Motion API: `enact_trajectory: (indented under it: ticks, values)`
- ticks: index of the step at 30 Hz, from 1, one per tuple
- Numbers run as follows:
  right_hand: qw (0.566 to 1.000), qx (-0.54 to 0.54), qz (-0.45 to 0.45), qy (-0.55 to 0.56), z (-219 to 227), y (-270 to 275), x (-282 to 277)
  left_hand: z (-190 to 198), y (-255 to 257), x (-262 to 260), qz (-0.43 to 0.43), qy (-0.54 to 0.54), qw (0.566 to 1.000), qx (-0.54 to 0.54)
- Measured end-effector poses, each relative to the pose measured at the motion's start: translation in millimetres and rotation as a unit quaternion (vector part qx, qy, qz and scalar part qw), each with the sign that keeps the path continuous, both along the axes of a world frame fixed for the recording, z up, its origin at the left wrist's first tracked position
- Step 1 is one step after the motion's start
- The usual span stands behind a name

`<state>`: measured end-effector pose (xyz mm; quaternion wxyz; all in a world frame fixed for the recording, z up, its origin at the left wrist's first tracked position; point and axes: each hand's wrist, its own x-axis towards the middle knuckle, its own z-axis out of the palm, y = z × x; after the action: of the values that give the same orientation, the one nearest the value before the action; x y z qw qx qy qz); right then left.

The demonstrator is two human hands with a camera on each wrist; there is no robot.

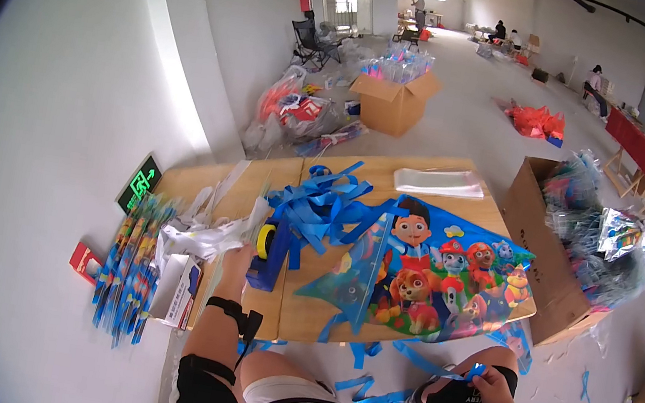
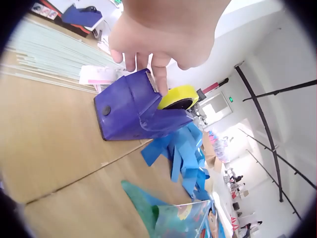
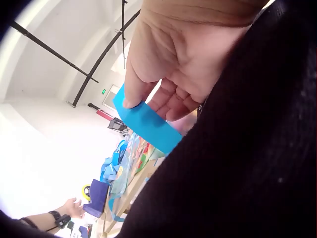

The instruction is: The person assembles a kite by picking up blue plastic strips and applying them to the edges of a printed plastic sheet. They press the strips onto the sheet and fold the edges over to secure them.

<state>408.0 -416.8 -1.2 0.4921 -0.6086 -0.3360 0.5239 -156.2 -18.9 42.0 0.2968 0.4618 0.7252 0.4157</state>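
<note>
At the table's near left edge, my left hand (image 1: 236, 265) is beside a blue-purple tape dispenser (image 1: 265, 273) holding a yellow tape roll (image 1: 265, 241). In the left wrist view its loosely extended fingers (image 2: 159, 74) hang over the dispenser's cutter end, fingertips right at the edge. Low at the right, over my thigh, my right hand (image 1: 496, 394) pinches a blue ribbon strip (image 3: 148, 124) between thumb and fingers. A printed kite sheet (image 1: 445, 280) with cartoon dogs lies on the table, its near edge hanging over. Behind the dispenser is a heap of blue ribbons (image 1: 322, 206).
White film bags (image 1: 437, 181) lie at the table's back. Bundled printed rolls (image 1: 127, 272) and a small white box (image 1: 175, 292) stand at the left. A large carton (image 1: 539, 244) of packed plastic is at the right. Ribbon pieces (image 1: 376, 396) lie on the floor.
</note>
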Motion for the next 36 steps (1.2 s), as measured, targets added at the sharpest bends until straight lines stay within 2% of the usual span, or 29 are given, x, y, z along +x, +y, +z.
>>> enact_trajectory:
  ticks: [4,8,11,13,14,15,16,17,19,20,21,22,23,24,25,26,27,28,29,31,32,34,36]
  values:
    - [0.999,0.0,-0.022,0.03,3,3,-3,0,-37,-9,-0.018,-0.048,0.999,0.006]
    - [0.999,0.017,-0.01,0.047,-4,4,1,-48,-59,-34,-0.045,-0.003,0.998,-0.038]
    - [0.999,0.0,-0.008,0.047,1,8,-1,-65,-63,-37,-0.039,-0.046,0.998,-0.024]
    - [0.999,-0.001,-0.004,0.042,4,9,-2,-68,-57,-39,-0.056,0.064,0.996,-0.039]
    - [0.999,0.001,-0.005,0.044,5,10,-2,-72,-58,-39,-0.056,0.064,0.996,-0.038]
    - [0.999,0.003,-0.005,0.046,4,10,-2,-59,-66,-28,-0.04,0.263,0.963,-0.036]
    - [0.999,0.003,-0.006,0.046,3,9,-1,-54,-70,-24,-0.022,0.45,0.892,-0.032]
    - [0.999,0.009,-0.004,0.048,1,9,-1,-50,-76,-22,-0.023,0.45,0.892,-0.03]
    - [0.998,0.023,-0.007,0.05,0,10,1,-52,-86,-24,-0.035,0.449,0.888,-0.094]
    - [0.999,0.023,0.002,0.041,0,9,1,-48,-84,-20,-0.039,0.451,0.887,-0.085]
    - [0.999,0.02,0.008,0.033,0,5,-1,-39,-90,-13,-0.083,0.362,0.929,0.005]
    - [1.0,-0.003,0.031,-0.003,10,5,-5,-28,-99,-4,-0.128,0.264,0.952,0.09]
    - [1.0,-0.004,0.023,-0.002,28,9,-11,-3,-114,18,-0.184,0.102,0.97,0.121]
    - [0.99,0.021,0.102,-0.095,51,15,-21,33,-135,50,-0.234,-0.064,0.96,0.142]
    - [0.965,0.042,0.181,-0.186,70,22,-32,74,-160,80,-0.257,-0.147,0.947,0.127]
    - [0.949,0.145,0.196,-0.2,80,32,-42,97,-179,105,-0.277,-0.228,0.927,0.11]
    - [0.923,0.246,0.208,-0.212,92,45,-55,87,-185,118,-0.327,-0.258,0.9,0.131]
    - [0.908,0.318,0.225,-0.153,111,59,-70,79,-190,132,-0.376,-0.288,0.867,0.154]
    - [0.884,0.389,0.24,-0.094,130,69,-84,88,-203,152,-0.38,-0.291,0.865,0.15]
    - [0.889,0.389,0.24,0.001,160,75,-108,128,-233,194,-0.472,-0.297,0.806,0.196]
    - [0.89,0.389,0.237,-0.003,167,76,-120,134,-243,206,-0.475,-0.3,0.803,0.196]
    - [0.88,0.409,0.213,0.111,175,76,-133,141,-256,223,-0.499,-0.29,0.774,0.261]
    - [0.879,0.405,0.216,0.126,164,74,-133,134,-262,233,-0.487,-0.315,0.777,0.242]
